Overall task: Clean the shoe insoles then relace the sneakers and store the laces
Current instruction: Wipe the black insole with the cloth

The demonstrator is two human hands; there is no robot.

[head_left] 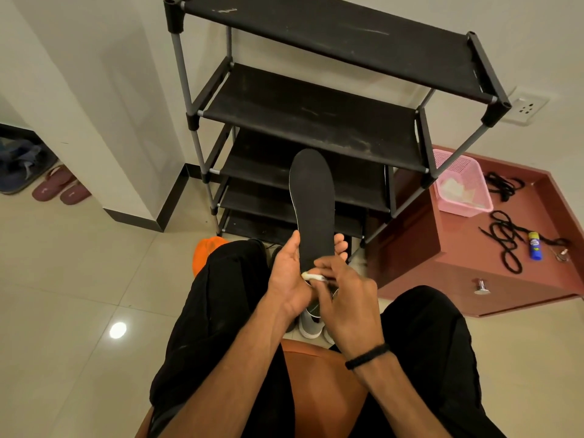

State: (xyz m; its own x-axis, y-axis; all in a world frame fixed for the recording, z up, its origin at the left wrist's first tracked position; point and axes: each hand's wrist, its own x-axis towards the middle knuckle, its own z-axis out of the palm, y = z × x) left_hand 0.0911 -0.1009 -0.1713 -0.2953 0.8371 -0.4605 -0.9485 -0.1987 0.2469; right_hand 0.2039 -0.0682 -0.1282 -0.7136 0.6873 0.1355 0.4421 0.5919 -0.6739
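I see left hand (286, 273) gripping black insole (313, 203) upright; right hand (344, 295) pinches white wipe (313, 276) against its heel. Laces (505, 238) lie on the maroon surface (458, 248).

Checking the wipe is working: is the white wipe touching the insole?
Touching. The head view shows the right hand pinching the white wipe against the black insole, which the left hand holds.

insole (313, 197) in front of rack (316, 121), basket (461, 184) & laces (505, 238) on cabinet (442, 279) at R
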